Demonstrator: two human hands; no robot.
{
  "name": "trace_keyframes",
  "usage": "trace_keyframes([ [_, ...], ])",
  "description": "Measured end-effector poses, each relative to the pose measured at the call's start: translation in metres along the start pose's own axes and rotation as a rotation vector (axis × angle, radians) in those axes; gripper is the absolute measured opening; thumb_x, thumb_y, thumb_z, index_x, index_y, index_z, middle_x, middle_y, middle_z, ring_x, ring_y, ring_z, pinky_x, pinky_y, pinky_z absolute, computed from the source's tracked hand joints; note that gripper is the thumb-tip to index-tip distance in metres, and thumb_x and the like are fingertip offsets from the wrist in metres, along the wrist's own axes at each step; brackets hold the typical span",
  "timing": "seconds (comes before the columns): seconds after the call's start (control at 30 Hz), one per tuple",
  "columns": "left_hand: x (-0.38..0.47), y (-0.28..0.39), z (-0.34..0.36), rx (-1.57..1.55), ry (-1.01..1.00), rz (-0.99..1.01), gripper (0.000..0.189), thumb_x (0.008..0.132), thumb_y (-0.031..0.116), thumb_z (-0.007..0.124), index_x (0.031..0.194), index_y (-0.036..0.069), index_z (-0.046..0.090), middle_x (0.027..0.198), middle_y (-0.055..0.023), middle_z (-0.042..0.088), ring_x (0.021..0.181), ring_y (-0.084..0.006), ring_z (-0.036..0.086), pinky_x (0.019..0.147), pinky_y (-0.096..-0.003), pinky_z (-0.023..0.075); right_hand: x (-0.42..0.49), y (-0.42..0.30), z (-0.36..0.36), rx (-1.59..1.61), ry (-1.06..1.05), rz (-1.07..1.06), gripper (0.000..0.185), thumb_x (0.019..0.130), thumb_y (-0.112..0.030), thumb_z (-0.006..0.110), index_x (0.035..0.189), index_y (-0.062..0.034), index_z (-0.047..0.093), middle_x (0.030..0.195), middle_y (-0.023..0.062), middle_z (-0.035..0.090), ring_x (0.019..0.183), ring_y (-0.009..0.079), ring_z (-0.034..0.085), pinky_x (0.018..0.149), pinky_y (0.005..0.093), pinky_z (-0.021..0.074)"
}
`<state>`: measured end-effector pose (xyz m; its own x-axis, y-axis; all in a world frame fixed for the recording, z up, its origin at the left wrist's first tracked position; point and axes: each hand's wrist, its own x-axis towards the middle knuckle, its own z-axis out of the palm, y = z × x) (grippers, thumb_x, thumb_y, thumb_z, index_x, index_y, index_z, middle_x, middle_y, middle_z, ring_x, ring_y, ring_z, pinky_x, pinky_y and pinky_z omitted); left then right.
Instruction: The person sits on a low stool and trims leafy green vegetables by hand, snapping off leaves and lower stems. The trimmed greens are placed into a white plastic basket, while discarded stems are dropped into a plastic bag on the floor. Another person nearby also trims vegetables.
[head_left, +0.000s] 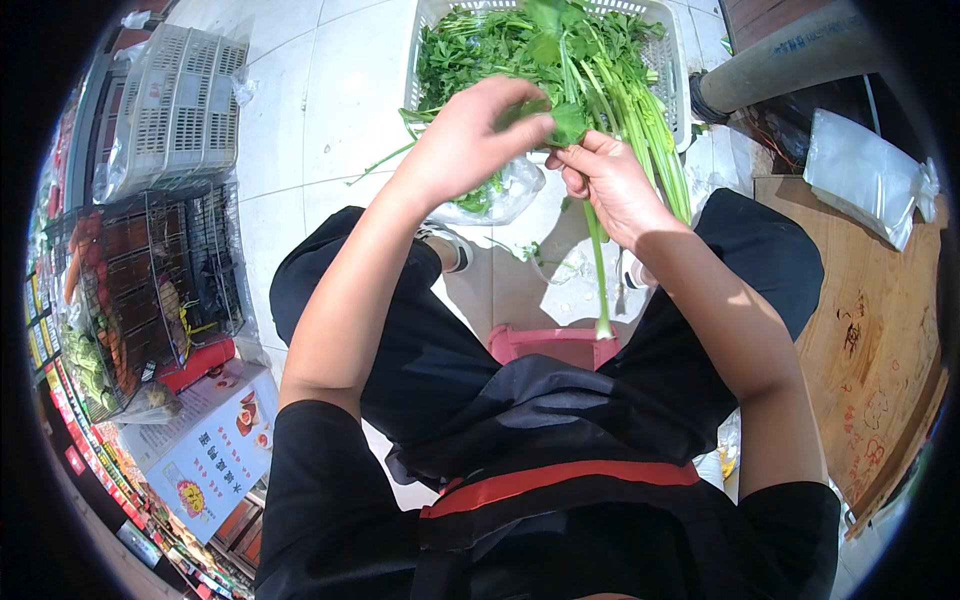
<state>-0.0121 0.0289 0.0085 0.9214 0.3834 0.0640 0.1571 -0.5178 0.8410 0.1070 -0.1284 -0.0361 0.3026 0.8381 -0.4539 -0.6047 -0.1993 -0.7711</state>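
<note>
My right hand (611, 180) is shut on a green celery stalk (595, 255), gripping it below its leaves. The stalk's pale cut end hangs down over the pink plastic stool (517, 341) between my legs. Beside the leafy top (568, 124), my left hand (487, 139) is curled and slightly blurred, thumb and forefinger apart. Green leaf shows in that gap, but whether the fingers hold it is unclear. Beyond both hands stands a white plastic crate (679, 97) full of leafy celery (480, 52). A clear plastic bag (517, 191) with some greens lies below my left hand.
Leaf scraps (536, 251) lie on the tiled floor (277, 97). At left are a white slatted crate (180, 105) and a wire rack (161, 277) with vegetables. To the right, plastic bags (862, 176) rest on a wooden board (847, 300), near a thick pole (780, 64).
</note>
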Motion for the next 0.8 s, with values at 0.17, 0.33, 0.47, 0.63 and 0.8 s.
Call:
trace_keyframes([
  [0.17,-0.006,-0.008,0.012,0.318,0.018,0.069,0.036,0.079,0.028,0.076,0.097,-0.001,0.066,0.090,-0.0166,0.064,0.084,-0.0326,0.063,0.073,-0.0382,0.0504,-0.002,0.002,0.002,-0.144,0.005,-0.078,0.010,0.089,-0.012,0.064,0.093,-0.0025,0.065,0.080,-0.0007,0.063,0.061,0.0030,0.043,0.056,0.0191,0.0331],
  [0.33,-0.005,-0.007,0.021,0.019,0.195,-0.082,0.036,0.089,0.025,0.062,0.112,-0.002,0.061,0.101,-0.0235,0.065,0.093,-0.0368,0.064,0.082,-0.0432,0.0509,-0.017,-0.011,0.011,-0.200,0.025,-0.044,0.014,0.095,-0.021,0.062,0.097,-0.0074,0.063,0.079,-0.0045,0.056,0.064,0.0011,0.042,0.055,0.0174,0.0315],
  [0.47,-0.006,-0.005,0.015,-0.078,0.088,-0.105,0.036,0.078,-0.001,0.048,0.112,0.005,0.058,0.085,-0.0233,0.065,0.081,-0.0398,0.064,0.076,-0.0462,0.0493,-0.006,-0.005,0.010,-0.139,0.024,-0.026,0.013,0.098,-0.020,0.058,0.100,-0.0068,0.058,0.076,-0.0027,0.054,0.057,0.0028,0.040,0.052,0.0187,0.0303],
  [0.63,-0.017,-0.005,0.014,0.226,-0.084,-0.037,0.023,0.082,0.018,0.055,0.091,0.002,0.068,0.091,-0.0186,0.066,0.082,-0.0386,0.065,0.075,-0.0459,0.0517,0.009,0.009,-0.004,-0.159,-0.009,-0.055,0.013,0.099,-0.021,0.057,0.093,-0.0096,0.055,0.071,-0.0042,0.051,0.051,0.0015,0.037,0.046,0.0184,0.0272],
  [0.8,-0.022,-0.016,0.015,0.447,-0.150,0.061,0.026,0.083,0.028,0.058,0.085,0.003,0.067,0.090,-0.0151,0.065,0.081,-0.0362,0.066,0.072,-0.0461,0.0525,0.012,0.012,-0.004,-0.198,-0.023,-0.082,0.017,0.100,-0.022,0.055,0.087,-0.0113,0.052,0.061,-0.0074,0.039,0.047,0.0011,0.031,0.043,0.0189,0.0233],
])
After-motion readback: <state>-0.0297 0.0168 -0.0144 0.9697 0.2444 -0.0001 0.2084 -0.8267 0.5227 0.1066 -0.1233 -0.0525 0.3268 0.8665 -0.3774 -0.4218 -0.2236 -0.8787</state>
